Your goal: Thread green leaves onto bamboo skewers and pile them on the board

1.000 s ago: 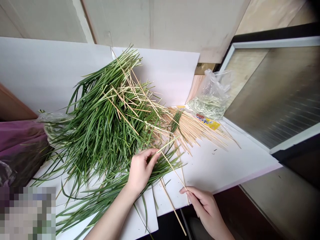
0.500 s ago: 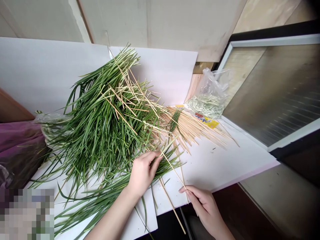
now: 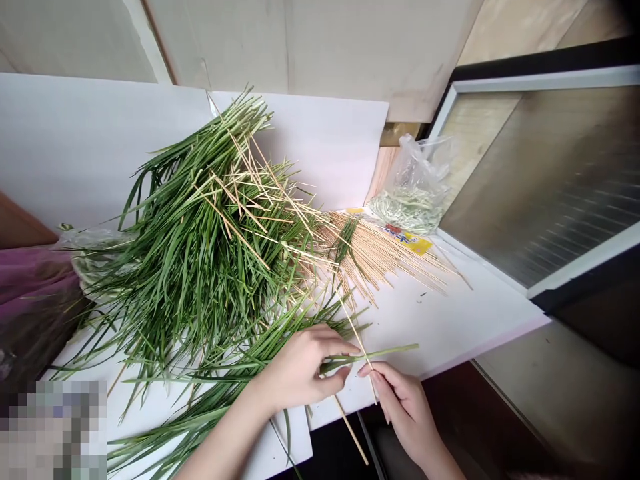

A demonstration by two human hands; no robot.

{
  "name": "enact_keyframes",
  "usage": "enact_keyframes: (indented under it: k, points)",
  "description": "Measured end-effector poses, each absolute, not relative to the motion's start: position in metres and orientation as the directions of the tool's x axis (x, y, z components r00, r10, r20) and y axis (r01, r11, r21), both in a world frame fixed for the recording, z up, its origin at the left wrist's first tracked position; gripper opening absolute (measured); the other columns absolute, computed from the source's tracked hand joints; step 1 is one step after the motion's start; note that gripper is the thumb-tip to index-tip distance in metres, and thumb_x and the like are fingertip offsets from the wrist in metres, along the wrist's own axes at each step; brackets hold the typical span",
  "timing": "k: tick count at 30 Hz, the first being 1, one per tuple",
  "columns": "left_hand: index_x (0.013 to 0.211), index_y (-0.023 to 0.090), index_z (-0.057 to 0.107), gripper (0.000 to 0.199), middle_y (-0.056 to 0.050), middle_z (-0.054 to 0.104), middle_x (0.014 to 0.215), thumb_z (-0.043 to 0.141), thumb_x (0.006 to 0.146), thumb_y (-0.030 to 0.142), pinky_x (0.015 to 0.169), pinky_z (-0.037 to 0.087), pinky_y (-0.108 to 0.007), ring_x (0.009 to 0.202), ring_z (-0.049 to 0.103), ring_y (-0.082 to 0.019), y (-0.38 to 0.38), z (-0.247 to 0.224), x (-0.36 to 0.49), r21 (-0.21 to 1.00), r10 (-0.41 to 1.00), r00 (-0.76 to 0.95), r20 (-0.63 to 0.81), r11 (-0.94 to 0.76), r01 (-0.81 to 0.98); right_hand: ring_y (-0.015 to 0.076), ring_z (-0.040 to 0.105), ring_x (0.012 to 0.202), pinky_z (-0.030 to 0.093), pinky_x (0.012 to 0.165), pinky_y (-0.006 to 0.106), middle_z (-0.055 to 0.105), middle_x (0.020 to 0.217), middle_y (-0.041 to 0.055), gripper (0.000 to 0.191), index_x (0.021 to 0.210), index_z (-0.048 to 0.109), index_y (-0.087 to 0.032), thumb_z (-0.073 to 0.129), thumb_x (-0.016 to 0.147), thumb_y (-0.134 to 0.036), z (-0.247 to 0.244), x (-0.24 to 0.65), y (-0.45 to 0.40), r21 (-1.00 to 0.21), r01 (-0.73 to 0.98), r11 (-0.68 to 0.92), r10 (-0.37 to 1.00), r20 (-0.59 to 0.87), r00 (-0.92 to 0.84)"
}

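Observation:
My left hand (image 3: 313, 367) is closed on a green chive stalk (image 3: 393, 350), whose pale end sticks out to the right. My right hand (image 3: 400, 403) pinches a thin wooden skewer (image 3: 354, 323) near its lower end. The stalk crosses the skewer just above my right fingertips. Loose chives (image 3: 200, 417) lie under and beside my left forearm. Behind my hands rises a large heap of chives (image 3: 200, 247) with several skewers scattered over it. Many more skewers (image 3: 385, 257) are spread to its right, with a small green bundle on them.
A clear plastic bag (image 3: 413, 200) with pale green pieces stands at the back right, beside a framed glass panel (image 3: 560, 187). Another plastic bag (image 3: 93, 267) and purple material (image 3: 35, 277) are at the left. One skewer (image 3: 353, 430) juts over the front edge of the white table (image 3: 425, 320).
My left hand has moved down and right, bringing the chive stalk across the skewer near my right hand. My right hand still pinches the skewer, which stands a little steeper.

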State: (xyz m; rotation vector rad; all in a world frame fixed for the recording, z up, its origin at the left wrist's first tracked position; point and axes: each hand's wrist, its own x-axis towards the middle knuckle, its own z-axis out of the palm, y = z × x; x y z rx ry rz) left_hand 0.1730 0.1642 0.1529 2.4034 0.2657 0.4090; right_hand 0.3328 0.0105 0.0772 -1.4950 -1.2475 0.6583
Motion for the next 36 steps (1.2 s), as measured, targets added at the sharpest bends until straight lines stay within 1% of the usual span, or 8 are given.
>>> enact_keyframes:
  k: [3,6,13,15,20,24,29,36]
  points:
    - [0.107,0.020,0.073,0.027,-0.005,0.075,0.099,0.048,0.098,0.021,0.084,0.051,-0.030,0.089,0.068,-0.019,0.176,0.154,0.169,0.789,0.437,0.873,0.215,-0.605,0.108,0.0131,0.035,0.045,0.028,0.048,0.026,0.033,0.054,-0.0077,0.034,0.096,0.068,-0.019,0.042,0.107,-0.039,0.079,0.333,0.010,-0.946,0.319,0.053,0.934,0.160,0.319]
    - [0.109,0.018,0.072,0.028,-0.005,0.074,0.093,0.046,0.102,0.027,0.081,0.051,-0.030,0.084,0.068,-0.018,0.183,0.148,0.171,0.773,0.574,0.793,0.206,-0.592,0.228,0.0130,0.034,0.045,0.028,0.049,0.026,0.033,0.054,-0.0080,0.036,0.096,0.068,-0.019,0.043,0.107,-0.041,0.081,0.333,0.010,-0.961,0.274,0.039,0.938,0.130,0.321]
    - [0.108,0.019,0.070,0.021,-0.010,0.072,0.099,0.066,0.090,0.027,0.086,0.052,-0.040,0.097,0.066,-0.029,0.180,0.138,0.194,0.298,0.497,0.847,0.187,-0.851,0.433,0.0126,0.032,0.044,0.026,0.047,0.025,0.032,0.053,-0.0086,0.043,0.091,0.066,-0.017,0.043,0.106,-0.050,0.086,0.337,0.013,-0.972,0.233,0.010,0.957,0.077,0.281]
    - [0.100,0.020,0.070,0.015,-0.009,0.071,0.096,0.068,0.085,0.021,0.084,0.052,-0.039,0.095,0.066,-0.029,0.179,0.138,0.198,0.243,0.496,0.850,0.176,-0.859,0.451,0.0125,0.032,0.044,0.025,0.047,0.025,0.032,0.052,-0.0087,0.044,0.090,0.066,-0.017,0.043,0.105,-0.052,0.088,0.339,0.015,-0.972,0.233,0.014,0.962,0.077,0.263]
    - [0.083,0.020,0.065,0.014,-0.004,0.069,0.084,0.066,0.075,0.010,0.075,0.048,-0.031,0.083,0.064,-0.023,0.183,0.143,0.196,0.419,0.579,0.802,0.148,-0.771,0.479,0.0124,0.031,0.043,0.026,0.048,0.025,0.030,0.049,-0.0104,0.043,0.092,0.065,-0.016,0.044,0.105,-0.052,0.091,0.344,0.019,-0.980,0.197,-0.014,0.979,0.026,0.200]
    - [0.095,0.020,0.064,0.020,0.001,0.066,0.080,0.062,0.076,0.011,0.063,0.043,-0.026,0.067,0.058,-0.016,0.189,0.146,0.187,0.641,0.639,0.756,0.144,-0.642,0.421,0.0123,0.032,0.044,0.027,0.048,0.025,0.030,0.049,-0.0104,0.043,0.093,0.064,-0.016,0.044,0.105,-0.052,0.092,0.345,0.020,-0.981,0.191,-0.038,0.981,-0.001,0.194]
    - [0.104,0.017,0.065,0.020,0.000,0.059,0.080,0.056,0.087,0.021,0.061,0.045,-0.024,0.067,0.056,-0.014,0.195,0.139,0.178,0.832,0.750,0.602,0.273,-0.498,0.243,0.0114,0.031,0.042,0.026,0.048,0.024,0.031,0.048,-0.0103,0.044,0.092,0.065,-0.016,0.045,0.105,-0.054,0.091,0.345,0.019,-0.981,0.193,-0.010,0.986,0.023,0.166]
    - [0.114,0.017,0.067,0.038,-0.001,0.058,0.087,0.067,0.087,0.043,0.044,0.042,-0.018,0.055,0.052,-0.008,0.194,0.134,0.180,0.978,0.871,0.459,0.175,-0.207,0.020,0.0108,0.029,0.042,0.022,0.046,0.025,0.028,0.049,-0.0105,0.047,0.090,0.065,-0.016,0.045,0.104,-0.056,0.091,0.348,0.017,-0.980,0.199,-0.025,0.987,0.007,0.158]
